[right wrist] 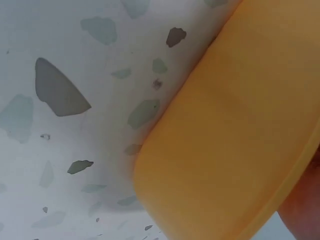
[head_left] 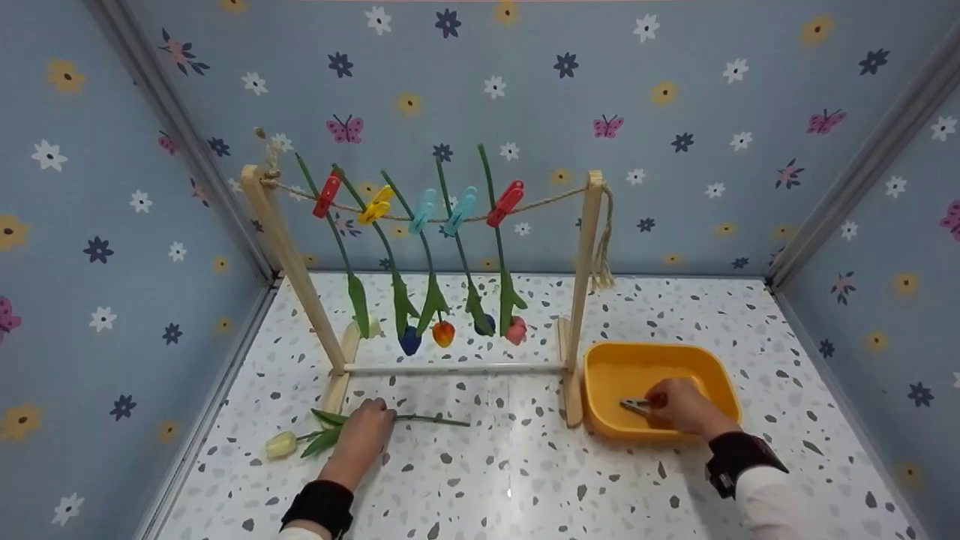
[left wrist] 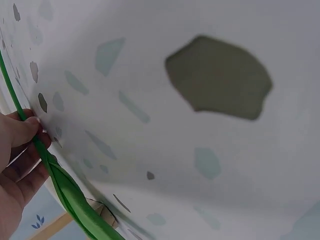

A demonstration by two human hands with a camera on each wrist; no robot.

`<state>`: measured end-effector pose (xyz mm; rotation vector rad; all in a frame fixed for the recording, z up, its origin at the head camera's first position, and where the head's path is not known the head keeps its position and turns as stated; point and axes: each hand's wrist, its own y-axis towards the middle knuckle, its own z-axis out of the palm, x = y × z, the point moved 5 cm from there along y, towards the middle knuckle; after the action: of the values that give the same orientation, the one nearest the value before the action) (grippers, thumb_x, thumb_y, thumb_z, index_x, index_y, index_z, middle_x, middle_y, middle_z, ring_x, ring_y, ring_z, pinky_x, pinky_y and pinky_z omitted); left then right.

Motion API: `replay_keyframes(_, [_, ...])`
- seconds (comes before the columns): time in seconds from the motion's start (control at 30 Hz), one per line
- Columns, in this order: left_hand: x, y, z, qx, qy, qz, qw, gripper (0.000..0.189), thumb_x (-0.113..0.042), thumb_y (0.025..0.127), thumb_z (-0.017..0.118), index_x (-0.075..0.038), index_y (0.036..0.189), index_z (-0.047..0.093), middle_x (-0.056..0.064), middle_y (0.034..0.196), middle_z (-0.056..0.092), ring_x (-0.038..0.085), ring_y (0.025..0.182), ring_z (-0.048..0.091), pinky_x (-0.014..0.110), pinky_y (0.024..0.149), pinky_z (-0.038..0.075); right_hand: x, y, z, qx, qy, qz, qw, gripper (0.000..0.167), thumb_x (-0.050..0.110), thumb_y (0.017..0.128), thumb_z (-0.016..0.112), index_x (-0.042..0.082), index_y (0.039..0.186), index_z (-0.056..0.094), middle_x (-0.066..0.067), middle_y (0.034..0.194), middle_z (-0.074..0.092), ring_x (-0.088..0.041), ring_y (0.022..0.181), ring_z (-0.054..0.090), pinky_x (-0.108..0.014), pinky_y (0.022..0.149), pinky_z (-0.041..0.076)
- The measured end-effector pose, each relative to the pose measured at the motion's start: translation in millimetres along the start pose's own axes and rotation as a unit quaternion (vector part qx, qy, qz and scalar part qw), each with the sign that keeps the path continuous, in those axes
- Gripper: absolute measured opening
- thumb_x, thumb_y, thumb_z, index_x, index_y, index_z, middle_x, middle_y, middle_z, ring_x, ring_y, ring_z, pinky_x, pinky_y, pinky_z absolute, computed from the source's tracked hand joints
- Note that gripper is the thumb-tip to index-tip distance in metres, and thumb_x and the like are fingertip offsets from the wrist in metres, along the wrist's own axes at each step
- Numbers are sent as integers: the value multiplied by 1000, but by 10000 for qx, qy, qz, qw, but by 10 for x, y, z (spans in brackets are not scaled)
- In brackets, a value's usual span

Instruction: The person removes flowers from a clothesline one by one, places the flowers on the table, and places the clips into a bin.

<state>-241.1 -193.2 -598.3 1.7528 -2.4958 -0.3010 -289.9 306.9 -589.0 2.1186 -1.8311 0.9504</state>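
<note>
My left hand (head_left: 365, 433) pinches the green stem of a white artificial tulip (head_left: 282, 445) lying across the tabletop, its bloom to the left. In the left wrist view, thumb and fingers close around that stem (left wrist: 70, 192) just above the leaf. Over on the right, my right hand (head_left: 681, 405) reaches into an orange-yellow plastic tub (head_left: 660, 347) and grips a grey clothespin (head_left: 636, 406). The right wrist view mostly catches the tub's outer wall (right wrist: 225, 110), which hides the clothespin; only part of the hand (right wrist: 305, 205) shows past the rim.
A wooden frame (head_left: 583, 270) carries a rope (head_left: 555, 197) from which several tulips hang bloom-down by red, yellow and light blue clothespins. Its crossbar (head_left: 457, 368) runs low, behind my left hand. Flower-patterned panels (head_left: 480, 90) enclose the speckled table (head_left: 517, 465) at the back and sides.
</note>
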Motion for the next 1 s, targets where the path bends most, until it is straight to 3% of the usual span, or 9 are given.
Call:
replay_keyframes(0.27, [0,-18,22,-51,52,-13,10000,16,13,73,69,0,83,70,13,81,57,25,74,55,35,64,51,-9,-5,42,-102,-27,281,9995,26,6,75,76,4,100,71,-6,91,65,-17,78,57,-32,73,53])
replay_keyframes(0.47, [-9,-23,33,210,-70,-91,9997,22,14,68,70,1,87,68,14,84,58,29,82,58,38,74,53,119,-63,-43,-247,-45,358,9990,42,18,81,75,0,116,63,-8,97,64,-18,82,57,-33,71,52])
replay_keyframes(0.57, [-37,-13,-9,147,-229,-157,9995,22,14,72,68,2,91,68,14,86,59,30,84,60,38,75,53,343,-130,-177,-637,25,21,9980,42,21,85,72,1,120,62,-9,102,65,-19,83,56,-30,69,50])
replay_keyframes(0.63, [-86,1,-68,-109,-352,-117,9993,23,13,74,68,2,94,69,14,88,61,29,84,61,37,74,54,570,-199,-294,-1013,78,-442,9938,37,19,86,70,2,118,64,-9,103,66,-18,82,57,-28,68,51])
replay_keyframes(0.77, [-306,62,-298,-937,-749,177,9926,28,13,75,68,2,100,68,13,92,62,25,85,62,32,72,54,1130,-408,-547,-1894,22,-1612,9686,27,13,85,71,7,111,68,-5,101,68,-12,78,59,-23,65,53])
replay_keyframes(0.9, [-644,211,-666,-1718,-1175,514,9768,30,9,77,68,-1,106,67,10,99,63,23,92,62,30,77,54,1722,-643,-753,-2553,117,-2795,9255,19,8,85,69,8,104,70,-1,94,69,-6,71,59,-18,62,52])
replay_keyframes(1.0, [-894,345,-957,-2341,-1487,756,9578,33,6,80,68,-2,112,66,9,102,63,21,95,61,29,79,54,2133,-781,-861,-2765,173,-3616,8902,12,4,86,67,7,97,71,0,87,69,-4,65,56,-14,58,48])
